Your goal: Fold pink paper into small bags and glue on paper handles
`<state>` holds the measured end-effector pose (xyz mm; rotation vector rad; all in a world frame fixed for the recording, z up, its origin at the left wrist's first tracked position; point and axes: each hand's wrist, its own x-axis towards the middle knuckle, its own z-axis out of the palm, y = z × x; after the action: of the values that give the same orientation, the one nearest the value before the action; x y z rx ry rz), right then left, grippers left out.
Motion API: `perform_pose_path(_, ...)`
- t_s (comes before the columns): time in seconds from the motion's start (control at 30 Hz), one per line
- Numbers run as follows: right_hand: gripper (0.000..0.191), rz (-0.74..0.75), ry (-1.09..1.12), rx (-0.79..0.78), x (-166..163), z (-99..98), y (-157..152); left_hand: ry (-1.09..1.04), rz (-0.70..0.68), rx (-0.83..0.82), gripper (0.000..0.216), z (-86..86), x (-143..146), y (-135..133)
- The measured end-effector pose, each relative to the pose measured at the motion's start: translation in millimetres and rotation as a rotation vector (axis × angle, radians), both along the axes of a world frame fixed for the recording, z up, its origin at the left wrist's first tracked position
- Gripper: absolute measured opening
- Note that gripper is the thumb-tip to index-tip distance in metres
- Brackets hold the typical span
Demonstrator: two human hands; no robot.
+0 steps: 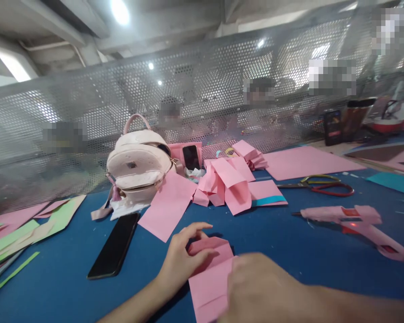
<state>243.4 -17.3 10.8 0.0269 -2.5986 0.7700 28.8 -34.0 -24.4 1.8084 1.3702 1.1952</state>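
Observation:
A folded pink paper piece (210, 273) lies on the blue table (283, 233) at the bottom centre. My left hand (185, 255) rests on its upper left part with fingers stretched and pressing it flat. My right hand (262, 287) covers the paper's right side; it is blurred and close to the camera, and its fingers are hidden. Beyond lies a pile of folded pink paper pieces (229, 181).
A black phone (114, 246) lies left of my hands. A pink backpack (138, 166) stands behind it. Scissors (318, 185) and a pink glue gun (357, 224) lie right. Green and pink paper strips (16, 237) sit far left. A perforated metal screen (202, 103) borders the table.

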Motion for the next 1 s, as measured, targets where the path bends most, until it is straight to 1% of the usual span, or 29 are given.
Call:
perform_pose_path(0.03, 0.019, -0.106, 0.056, 0.015, -1.8, 0.1, 8.7, -0.015, -0.02, -0.003, 0.043, -0.2, 0.8, -0.6)
perform_pose_path(0.07, 0.019, -0.231, 0.097, -0.003, -3.3, 0.0, 17.4, -0.032, -0.036, -0.012, 0.045, -0.3, 1.6, -1.2)
perform_pose_path(0.1, 0.016, -0.323, 0.128, -0.051, -4.6, -0.6, 25.5, -0.051, -0.046, -0.025, 0.045, -0.2, 2.3, -1.8)
perform_pose_path(0.13, 0.012, -0.392, 0.139, -0.123, -5.7, -1.9, 32.8, -0.064, -0.049, -0.04, 0.045, 0.2, 3.0, -2.5)
perform_pose_path(0.2, 0.02, -0.468, 0.107, -0.294, -7.3, -6.0, 43.9, -0.07, -0.039, -0.06, 0.043, 1.6, 3.9, -3.7)
perform_pose_path(0.27, 0.012, -0.491, 0.063, -0.393, -8.2, -10.8, 49.8, -0.058, -0.02, -0.046, 0.04, 3.3, 3.8, -4.7)
perform_pose_path(0.33, 0.005, -0.516, 0.056, -0.41, -8.5, -14.2, 52.2, -0.025, 0.002, -0.027, 0.027, 4.5, 2.4, -5.4)
perform_pose_path(0.37, 0.007, -0.532, 0.067, -0.405, -8.5, -15.2, 52.8, -0.006, 0.016, -0.023, 0.016, 4.7, 1.3, -5.7)
perform_pose_path(0.4, 0.009, -0.549, 0.085, -0.399, -8.3, -15.8, 53.4, 0.01, 0.03, -0.024, 0.011, 4.9, -0.1, -5.9)
perform_pose_path(0.5, 0.014, -0.577, 0.127, -0.396, -7.1, -17.4, 56.1, 0.026, 0.048, -0.024, 0.038, 4.9, -4.1, -6.1)
perform_pose_path(0.63, 0.019, -0.557, 0.119, -0.405, -6.2, -18.9, 57.6, 0.026, 0.03, 0.008, 0.051, 6.1, -6.2, -6.3)
perform_pose_path(0.7, 0.018, -0.525, 0.102, -0.411, -7.4, -16.7, 55.0, 0.039, 0.024, 0.033, 0.05, 7.3, -5.2, -7.0)
perform_pose_path(0.8, 0.015, -0.47, 0.065, -0.404, -12.1, -8.7, 47.7, 0.071, 0.017, 0.073, 0.043, 9.8, -1.9, -9.6)
perform_pose_path(0.93, 0.009, -0.425, 0.063, -0.303, -19.9, 3.2, 40.8, 0.106, 0.001, 0.109, 0.036, 13.1, 2.1, -13.6)
perform_pose_path(1.0, 0.009, -0.434, 0.088, -0.283, -22.0, 7.0, 41.0, 0.097, 0.003, 0.133, 0.026, 14.7, 2.1, -14.0)
